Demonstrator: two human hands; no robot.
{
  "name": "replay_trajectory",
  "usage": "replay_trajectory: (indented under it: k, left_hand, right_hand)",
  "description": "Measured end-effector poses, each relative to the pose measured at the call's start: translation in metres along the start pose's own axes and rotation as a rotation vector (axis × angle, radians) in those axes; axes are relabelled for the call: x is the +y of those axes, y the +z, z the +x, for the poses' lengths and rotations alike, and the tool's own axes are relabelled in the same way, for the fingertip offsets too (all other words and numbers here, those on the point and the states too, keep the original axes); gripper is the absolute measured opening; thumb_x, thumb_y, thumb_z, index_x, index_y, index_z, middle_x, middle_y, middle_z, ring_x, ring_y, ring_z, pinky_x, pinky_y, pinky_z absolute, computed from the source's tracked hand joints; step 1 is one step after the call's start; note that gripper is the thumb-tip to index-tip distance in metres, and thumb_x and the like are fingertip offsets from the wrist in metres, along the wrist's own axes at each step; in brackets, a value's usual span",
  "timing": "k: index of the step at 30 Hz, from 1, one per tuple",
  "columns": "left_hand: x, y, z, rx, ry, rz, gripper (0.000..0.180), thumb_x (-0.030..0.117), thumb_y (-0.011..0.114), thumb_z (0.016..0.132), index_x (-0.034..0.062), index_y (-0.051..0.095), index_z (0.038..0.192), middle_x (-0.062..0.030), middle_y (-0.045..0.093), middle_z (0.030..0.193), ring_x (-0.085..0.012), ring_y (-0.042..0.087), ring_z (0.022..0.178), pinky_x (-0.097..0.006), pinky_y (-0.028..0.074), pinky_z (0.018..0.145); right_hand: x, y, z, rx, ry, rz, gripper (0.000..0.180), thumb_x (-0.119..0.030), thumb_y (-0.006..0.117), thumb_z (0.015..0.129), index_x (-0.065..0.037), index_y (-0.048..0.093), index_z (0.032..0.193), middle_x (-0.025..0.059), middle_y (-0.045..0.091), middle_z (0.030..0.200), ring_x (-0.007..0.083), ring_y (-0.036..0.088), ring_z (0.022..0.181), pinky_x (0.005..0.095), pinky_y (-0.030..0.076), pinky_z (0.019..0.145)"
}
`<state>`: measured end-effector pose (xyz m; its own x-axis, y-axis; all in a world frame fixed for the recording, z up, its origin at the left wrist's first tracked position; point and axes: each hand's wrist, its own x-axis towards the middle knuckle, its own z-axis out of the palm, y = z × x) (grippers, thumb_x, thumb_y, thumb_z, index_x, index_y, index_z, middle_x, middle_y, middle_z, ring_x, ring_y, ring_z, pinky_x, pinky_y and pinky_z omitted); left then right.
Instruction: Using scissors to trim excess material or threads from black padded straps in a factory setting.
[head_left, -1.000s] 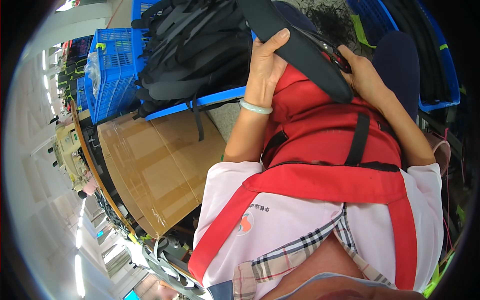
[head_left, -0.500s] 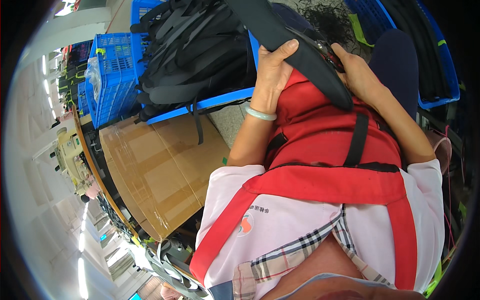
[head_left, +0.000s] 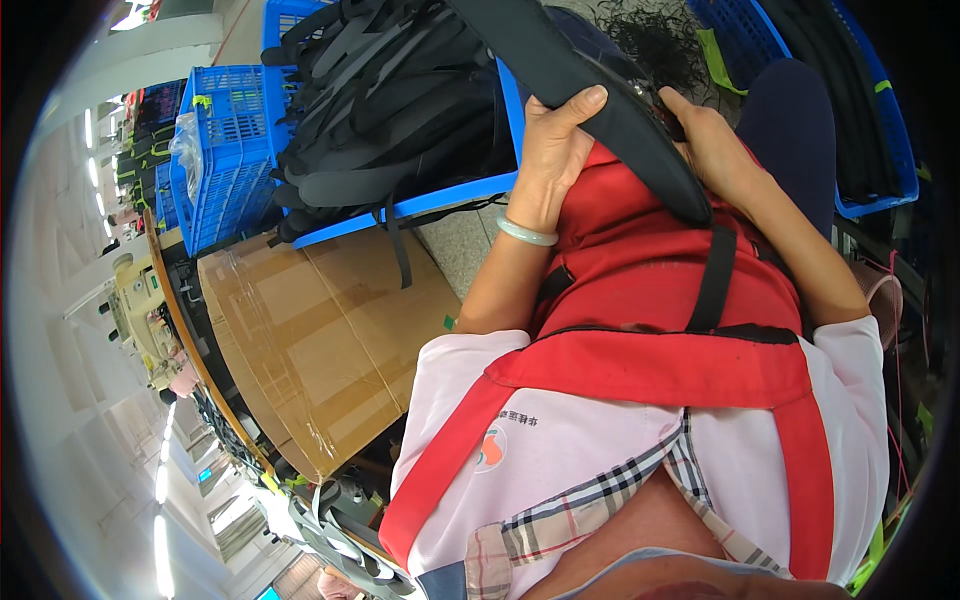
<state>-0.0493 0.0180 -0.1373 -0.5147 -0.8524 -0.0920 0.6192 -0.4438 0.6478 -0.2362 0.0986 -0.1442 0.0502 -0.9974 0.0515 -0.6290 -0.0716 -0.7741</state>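
Note:
A long black padded strap (head_left: 625,130), like a backpack shoulder strap, slants over my lap with its rounded end down on my red apron (head_left: 640,270). My left hand (head_left: 558,135) grips its near edge, thumb on top and fingers beneath. Across the strap, my right hand (head_left: 712,150) is closed around a pair of scissors (head_left: 655,105) with dark handles. Their metal blades lie along the strap's far edge, partly hidden behind it.
A blue crate (head_left: 400,208) heaped with black straps (head_left: 390,110) stands to the left, beside another blue crate (head_left: 228,150). Below lies a cardboard sheet (head_left: 330,330). Black trimmings (head_left: 665,45) litter the floor ahead. Another blue crate (head_left: 880,205) holds black pieces at right.
My left hand and the strap have shifted slightly right and toward me. Less of the scissors' blades shows now.

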Motion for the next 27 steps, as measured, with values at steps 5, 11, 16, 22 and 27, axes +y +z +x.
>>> replay_trajectory:
  k: [5,11,16,22,27]
  left_hand:
    - [0.019,-0.025,-0.011,-0.034,-0.024,0.293,0.014,0.005,0.067,0.088,0.0014,0.068,0.102,-0.0061,0.068,0.101,-0.0155,0.064,0.092,-0.031,0.052,0.084]
    - [0.059,-0.028,0.010,-0.103,0.075,0.180,0.027,0.010,0.071,0.085,0.0001,0.063,0.109,-0.0118,0.064,0.108,-0.0209,0.063,0.096,-0.034,0.052,0.087]
    - [0.052,-0.018,0.013,-0.025,0.002,0.220,0.029,-0.002,0.075,0.076,0.0007,0.064,0.103,-0.0098,0.066,0.098,-0.0193,0.064,0.089,-0.032,0.053,0.083]
    - [0.039,-0.019,0.005,0.043,0.061,0.296,0.021,-0.005,0.075,0.077,0.0018,0.065,0.094,-0.0057,0.068,0.089,-0.0158,0.065,0.081,-0.029,0.054,0.077]
    - [0.031,-0.016,0.000,0.034,0.106,0.301,0.018,-0.007,0.073,0.077,0.0019,0.067,0.091,-0.0052,0.069,0.087,-0.0145,0.066,0.079,-0.028,0.054,0.076]
  right_hand:
    - [-0.015,-0.014,0.001,-0.068,0.093,0.059,0.034,-0.023,0.067,0.086,-0.001,0.050,0.106,0.0271,0.060,0.081,0.0468,0.057,0.081,0.0494,0.043,0.066]
    - [-0.029,-0.020,0.006,-0.163,0.146,-0.045,0.033,-0.026,0.066,0.087,-0.001,0.046,0.098,0.0261,0.058,0.077,0.0464,0.056,0.082,0.0481,0.043,0.067]
    - [-0.012,-0.017,0.007,-0.092,0.014,-0.070,0.028,-0.017,0.064,0.085,-0.002,0.047,0.100,0.0259,0.059,0.079,0.0462,0.057,0.084,0.0505,0.043,0.068]
    - [0.006,-0.014,0.009,-0.208,0.074,-0.063,0.029,-0.006,0.061,0.083,-0.003,0.046,0.107,0.0260,0.061,0.084,0.0457,0.058,0.088,0.0509,0.044,0.072]
    - [-0.006,-0.011,0.007,-0.156,0.035,-0.024,0.031,-0.005,0.062,0.083,-0.002,0.045,0.108,0.0267,0.061,0.092,0.0466,0.057,0.094,0.0490,0.045,0.074]
